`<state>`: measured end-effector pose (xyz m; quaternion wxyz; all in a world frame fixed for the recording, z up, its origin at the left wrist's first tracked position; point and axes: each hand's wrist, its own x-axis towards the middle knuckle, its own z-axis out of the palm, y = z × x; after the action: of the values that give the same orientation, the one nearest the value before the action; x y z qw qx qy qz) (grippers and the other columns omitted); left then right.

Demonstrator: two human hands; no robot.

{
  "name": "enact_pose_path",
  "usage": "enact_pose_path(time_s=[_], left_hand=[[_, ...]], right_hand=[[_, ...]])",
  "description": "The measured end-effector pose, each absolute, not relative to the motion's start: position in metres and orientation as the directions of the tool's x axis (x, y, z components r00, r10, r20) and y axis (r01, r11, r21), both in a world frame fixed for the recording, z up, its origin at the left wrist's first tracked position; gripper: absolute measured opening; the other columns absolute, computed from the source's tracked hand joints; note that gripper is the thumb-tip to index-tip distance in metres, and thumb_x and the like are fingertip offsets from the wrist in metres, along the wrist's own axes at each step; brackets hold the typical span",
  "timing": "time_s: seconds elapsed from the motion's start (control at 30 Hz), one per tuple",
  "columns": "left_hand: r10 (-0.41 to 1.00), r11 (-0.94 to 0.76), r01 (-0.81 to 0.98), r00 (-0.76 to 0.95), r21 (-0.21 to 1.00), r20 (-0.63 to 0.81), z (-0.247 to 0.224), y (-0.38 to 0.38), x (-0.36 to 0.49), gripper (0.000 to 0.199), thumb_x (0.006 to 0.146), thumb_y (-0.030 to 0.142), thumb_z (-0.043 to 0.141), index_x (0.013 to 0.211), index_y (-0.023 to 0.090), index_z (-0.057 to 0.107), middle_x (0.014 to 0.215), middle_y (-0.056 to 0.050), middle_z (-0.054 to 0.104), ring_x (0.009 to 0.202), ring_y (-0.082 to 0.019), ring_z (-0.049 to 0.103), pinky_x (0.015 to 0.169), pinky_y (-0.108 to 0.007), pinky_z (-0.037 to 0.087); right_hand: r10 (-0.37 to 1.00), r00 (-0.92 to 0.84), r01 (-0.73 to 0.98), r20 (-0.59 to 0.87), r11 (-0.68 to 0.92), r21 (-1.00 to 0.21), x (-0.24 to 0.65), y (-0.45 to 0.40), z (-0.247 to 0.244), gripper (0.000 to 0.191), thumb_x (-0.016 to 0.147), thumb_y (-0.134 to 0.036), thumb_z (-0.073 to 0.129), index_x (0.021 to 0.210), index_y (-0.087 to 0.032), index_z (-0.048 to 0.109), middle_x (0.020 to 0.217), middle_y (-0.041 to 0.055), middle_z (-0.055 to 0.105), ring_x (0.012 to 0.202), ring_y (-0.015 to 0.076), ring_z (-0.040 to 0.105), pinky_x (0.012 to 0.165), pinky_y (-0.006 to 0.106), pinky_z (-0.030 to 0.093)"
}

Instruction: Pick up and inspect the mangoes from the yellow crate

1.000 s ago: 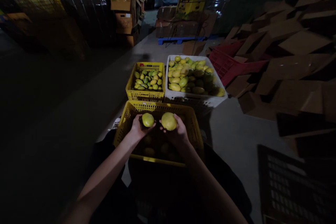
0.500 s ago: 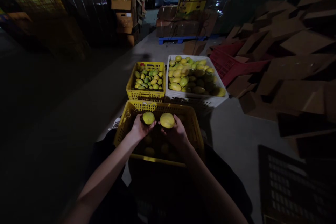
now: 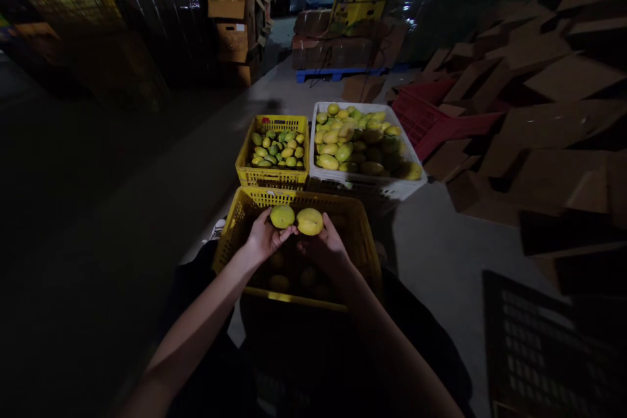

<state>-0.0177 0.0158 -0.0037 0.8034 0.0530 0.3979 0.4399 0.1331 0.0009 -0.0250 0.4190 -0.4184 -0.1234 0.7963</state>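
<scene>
Above the near yellow crate, my left hand holds a greenish-yellow fruit. Beside it, my right hand grips a yellow fruit. The two fruits are very close together; whether they touch is unclear. A few dim fruits lie at the bottom of the near crate, in shadow. Behind it on the left, a smaller yellow crate holds many green and yellow fruits. A white crate at the back right is heaped with larger yellow fruits.
A red crate and a heap of cardboard stand to the right. Farther back are a blue pallet with boxes and a stack of cartons. A dark grated crate sits at the lower right.
Both fruits have turned in my hands. The left one has moved slightly right and up, and the right one slightly left and up, so the gap between them is smaller.
</scene>
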Motion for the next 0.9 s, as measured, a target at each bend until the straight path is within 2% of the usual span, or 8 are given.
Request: enact_pose_path(time_s=[0.17,0.27,0.37,0.53,0.67,0.77,0.9], left_hand=[[0.753,0.641,-0.548,0.315,0.537,-0.578,-0.006,0.014,-0.013,0.047,0.097,0.04,0.026,0.109,0.007,0.057,0.066,-0.009,0.064,0.044,-0.012,0.055,0.041,-0.02,0.044],[0.788,0.605,-0.555,0.313,0.572,-0.53,-0.012,0.013,-0.01,0.049,0.096,0.043,0.025,0.111,0.01,0.058,0.07,-0.009,0.066,0.046,-0.013,0.055,0.045,-0.022,0.045],[0.8,0.593,-0.541,0.316,0.596,-0.509,-0.019,0.015,-0.01,0.051,0.094,0.047,0.025,0.106,0.011,0.06,0.068,-0.007,0.066,0.045,-0.012,0.052,0.047,-0.024,0.045],[0.796,0.605,-0.459,0.344,0.651,-0.498,-0.021,0.017,-0.017,0.059,0.093,0.05,0.018,0.098,0.01,0.061,0.065,-0.007,0.063,0.04,-0.011,0.045,0.042,-0.023,0.035],[0.799,0.597,-0.429,0.391,0.678,-0.456,-0.015,0.016,-0.022,0.061,0.093,0.05,0.014,0.086,0.011,0.06,0.06,-0.005,0.058,0.042,-0.012,0.047,0.044,-0.023,0.036],[0.807,0.582,-0.435,0.412,0.687,-0.423,-0.012,0.016,-0.024,0.059,0.094,0.048,0.013,0.078,0.013,0.057,0.059,-0.005,0.056,0.043,-0.011,0.046,0.045,-0.023,0.037],[0.805,0.588,-0.406,0.378,0.699,-0.458,-0.01,0.016,-0.023,0.056,0.094,0.051,0.019,0.081,0.012,0.057,0.057,-0.004,0.055,0.042,-0.01,0.045,0.043,-0.021,0.037]], right_hand=[[0.794,-0.313,-0.554,-0.521,-0.599,-0.579,0.135,0.003,-0.028,0.06,0.095,-0.056,0.01,0.102,-0.02,0.057,0.061,0.0018,0.065,0.04,0.0156,0.058,0.04,0.026,0.045],[0.801,-0.286,-0.555,-0.526,-0.586,-0.59,0.136,0.005,-0.031,0.062,0.094,-0.057,0.009,0.095,-0.02,0.058,0.054,0.0011,0.062,0.037,0.0161,0.057,0.038,0.026,0.045],[0.817,-0.278,-0.571,-0.505,-0.564,-0.597,0.138,0.006,-0.033,0.061,0.093,-0.061,0.014,0.091,-0.02,0.058,0.053,0.0014,0.061,0.037,0.0169,0.058,0.038,0.027,0.046],[0.857,-0.321,-0.556,-0.402,-0.514,-0.653,0.141,0.004,-0.026,0.056,0.09,-0.064,0.024,0.094,-0.018,0.057,0.06,0.004,0.066,0.041,0.0185,0.061,0.042,0.03,0.05],[0.86,-0.369,-0.508,-0.353,-0.504,-0.699,0.142,0.001,-0.019,0.055,0.09,-0.063,0.025,0.096,-0.018,0.055,0.063,0.0054,0.067,0.044,0.0201,0.064,0.043,0.03,0.05],[0.868,-0.377,-0.512,-0.324,-0.486,-0.708,0.142,0.0,-0.017,0.052,0.087,-0.064,0.034,0.098,-0.017,0.054,0.064,0.0062,0.067,0.045,0.0196,0.064,0.043,0.03,0.05],[0.885,-0.336,-0.52,-0.321,-0.459,-0.72,0.141,0.0,-0.021,0.04,0.085,-0.056,0.045,0.096,-0.018,0.053,0.064,0.0056,0.066,0.046,0.0186,0.063,0.043,0.029,0.051]])
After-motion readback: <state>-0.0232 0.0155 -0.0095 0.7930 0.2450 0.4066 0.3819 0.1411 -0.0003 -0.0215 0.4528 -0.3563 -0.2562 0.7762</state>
